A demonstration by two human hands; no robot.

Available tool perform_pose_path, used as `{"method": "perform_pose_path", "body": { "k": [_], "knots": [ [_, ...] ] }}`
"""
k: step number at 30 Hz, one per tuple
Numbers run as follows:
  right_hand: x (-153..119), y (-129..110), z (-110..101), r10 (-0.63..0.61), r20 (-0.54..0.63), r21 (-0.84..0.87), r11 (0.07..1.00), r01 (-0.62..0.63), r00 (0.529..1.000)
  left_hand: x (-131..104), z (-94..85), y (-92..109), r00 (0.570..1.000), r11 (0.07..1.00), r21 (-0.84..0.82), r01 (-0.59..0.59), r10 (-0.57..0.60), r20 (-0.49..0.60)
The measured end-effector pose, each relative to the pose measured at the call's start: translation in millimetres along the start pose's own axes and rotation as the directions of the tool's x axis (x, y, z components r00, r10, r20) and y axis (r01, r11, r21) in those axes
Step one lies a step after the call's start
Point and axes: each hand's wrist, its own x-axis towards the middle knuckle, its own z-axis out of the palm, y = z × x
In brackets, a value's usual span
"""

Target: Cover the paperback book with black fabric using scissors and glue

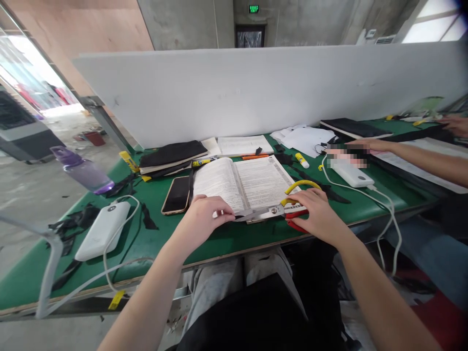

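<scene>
White panel: the upright white board [226, 97] runs along the far side of the table.
Green table: the green-topped table [175, 239] carries everything below.
Open book: the thick book with printed white pages [258, 180] lies open at the middle of the table, just beyond the scissors and between the two hands.
Purple bottle: the translucent purple bottle [86, 170] is at the left edge.
Right hand: the right hand [316, 214] has its fingers curled around the handles of the scissors.
Left hand: the left hand [204, 217] has thumb and forefinger brought together at the blade tips, by the book's near edge; whether they pinch a dark scrap or only touch the blades, I cannot tell.
Scissors: the metal scissors with yellow and red handles [274, 210] cross the book's near edge, blades pointing left and close together.
White device: the white rectangular device with a cable [104, 231] lies near left.
Black phone: the black-screened phone [176, 195] lies just left of the book.
Glue stick: the yellow-and-white glue stick [302, 160] lies beyond the book, to the right.
</scene>
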Motion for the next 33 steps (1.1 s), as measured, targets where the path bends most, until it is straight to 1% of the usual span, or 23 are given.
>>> {"method": "perform_pose_path", "body": {
  "k": [4, 10, 15, 19, 24, 29, 33],
  "knots": [
    [6.3, -4.5, -0.9, -0.034, -0.005, 0.021, 0.999, 0.034, 0.999, 0.0, -1.6, 0.5, 0.998, 0.998, 0.003, -0.063, 0.063, 0.02],
    [16.5, -5.7, -3.6, -0.1, -0.022, 0.024, 0.995, 0.1, 0.995, -0.2, -1.0, -0.6, 0.992, 0.99, 0.066, -0.127, 0.126, 0.019],
    [34.1, -2.3, -14.3, -0.177, 0.038, 0.016, 0.984, 0.176, 0.984, 1.0, -7.0, 3.4, 0.988, 0.985, 0.092, -0.146, 0.141, 0.056],
    [54.0, 2.6, -25.2, -0.25, 0.089, 0.012, 0.968, 0.25, 0.964, 1.4, -9.6, 4.6, 0.985, 0.975, 0.148, -0.165, 0.156, 0.07],
    [79.7, 5.8, -32.2, -0.315, 0.108, -0.014, 0.948, 0.318, 0.943, 0.5, -8.1, 1.4, 0.975, 0.957, 0.19, -0.218, 0.207, 0.078],
    [99.0, 0.2, -36.7, -0.362, 0.146, -0.005, 0.93, 0.367, 0.921, -2.8, -9.7, -2.1, 0.978, 0.959, 0.193, -0.207, 0.198, 0.065],
    [110.4, -5.7, -36.8, -0.411, 0.188, 0.017, 0.91, 0.415, 0.892, -6.5, -13.0, -0.9, 0.976, 0.958, 0.188, -0.215, 0.207, 0.064]
  ]
}}
